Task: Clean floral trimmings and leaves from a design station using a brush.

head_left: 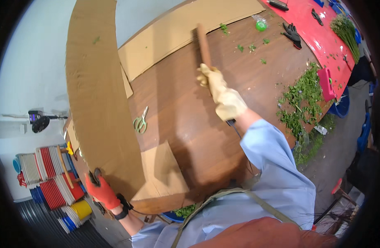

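Note:
My left hand (102, 191), in an orange-red glove with dark fingertips, grips the near left edge of a long brown cardboard strip (101, 95). The strip stretches away from me along the table's left side. My right hand (210, 78), in a cream glove, is closed round the near end of a narrow brown bar (203, 43) that looks wooden. This bar points away from me above the table, its lower end hidden in the glove. Scissors with green handles (140, 122) lie between the cardboard strip and my right arm.
Another cardboard sheet (157, 51) covers the table's far edge; a smaller piece (161, 171) lies near me. Cut greens (301, 99) heap along the right edge beside a pink holder (326, 84). A dark glove (292, 36) and green tape roll (261, 25) lie far right. Stools (53, 165) stand left.

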A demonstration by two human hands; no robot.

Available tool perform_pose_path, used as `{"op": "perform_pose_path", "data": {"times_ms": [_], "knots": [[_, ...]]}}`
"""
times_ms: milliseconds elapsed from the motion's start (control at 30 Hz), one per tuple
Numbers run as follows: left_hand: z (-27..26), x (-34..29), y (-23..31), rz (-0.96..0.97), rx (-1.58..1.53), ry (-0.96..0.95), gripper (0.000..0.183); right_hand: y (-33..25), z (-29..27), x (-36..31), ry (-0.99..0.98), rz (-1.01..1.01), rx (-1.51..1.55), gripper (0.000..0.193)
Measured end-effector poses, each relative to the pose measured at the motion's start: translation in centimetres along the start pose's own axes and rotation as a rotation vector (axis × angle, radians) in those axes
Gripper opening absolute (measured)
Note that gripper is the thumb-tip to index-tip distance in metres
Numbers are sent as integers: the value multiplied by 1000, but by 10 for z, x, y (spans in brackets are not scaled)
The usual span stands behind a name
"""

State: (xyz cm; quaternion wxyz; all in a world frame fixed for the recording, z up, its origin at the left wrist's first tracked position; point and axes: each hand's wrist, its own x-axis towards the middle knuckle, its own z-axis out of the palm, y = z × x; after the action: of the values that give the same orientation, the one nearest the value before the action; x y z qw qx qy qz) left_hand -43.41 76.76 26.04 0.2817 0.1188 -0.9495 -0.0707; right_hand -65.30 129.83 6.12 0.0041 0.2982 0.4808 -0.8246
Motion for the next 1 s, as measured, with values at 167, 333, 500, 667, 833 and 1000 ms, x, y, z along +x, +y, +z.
{"op": "perform_pose_path", "data": {"times_ms": [167, 333, 500, 667, 833, 1000], "knots": [[13, 3, 36, -144, -110, -35, 43, 14, -34, 152, 107, 83, 83, 29], [22, -3, 49, -58, 144, 60, 37, 7, -57, 72, 443, -69, 315, 27], [37, 0, 51, -128, -26, 40, 41, -21, -21, 86, 302, -89, 251, 30], [44, 6, 85, -112, -72, 126, 40, -23, -97, 178, 335, -50, 194, 31], [45, 1, 69, -116, -1, 123, 42, -32, -174, 82, 655, -74, 463, 33], [63, -8, 79, -130, -61, 126, 43, -58, -169, 73, 349, -9, 240, 36]]}}
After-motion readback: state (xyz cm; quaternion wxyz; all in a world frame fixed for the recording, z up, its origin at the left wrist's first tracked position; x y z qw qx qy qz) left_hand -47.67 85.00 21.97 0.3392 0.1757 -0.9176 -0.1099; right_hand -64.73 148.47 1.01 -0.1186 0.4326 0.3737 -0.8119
